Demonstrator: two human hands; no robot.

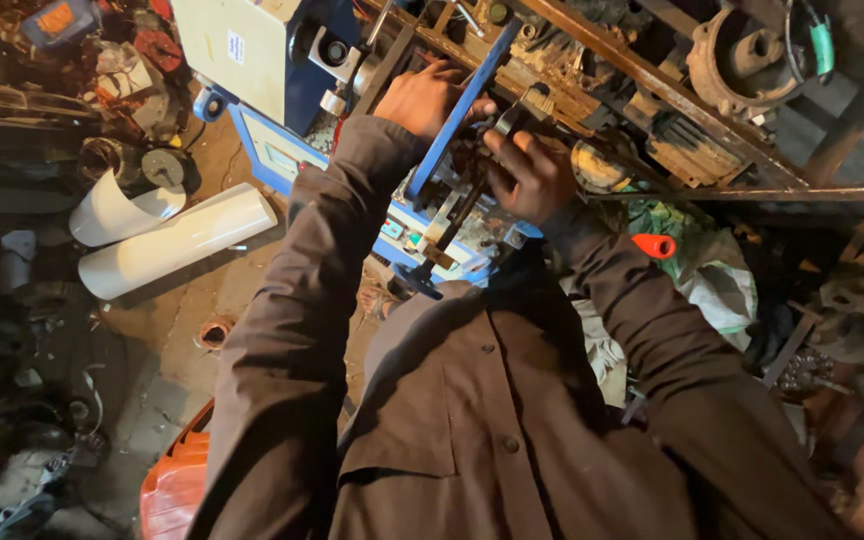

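A blue and cream machine (252, 70) fills the upper middle, standing among rusty scrap, with a rusty angle-iron frame (672, 100) running across to its right. On the dirt floor to the left lie 2 white rolled sheets (167, 240), and an orange plastic container (174, 485) shows at the bottom edge. A blue metal bar (457, 115) slants down through the machine's centre between both hands. The left hand (422, 98) rests against the bar's upper part, fingers curled together around it. The right hand (530, 175), just beside the bar, has its fingers bent and pinching a small dark metal part (505, 122) at the fingertips.
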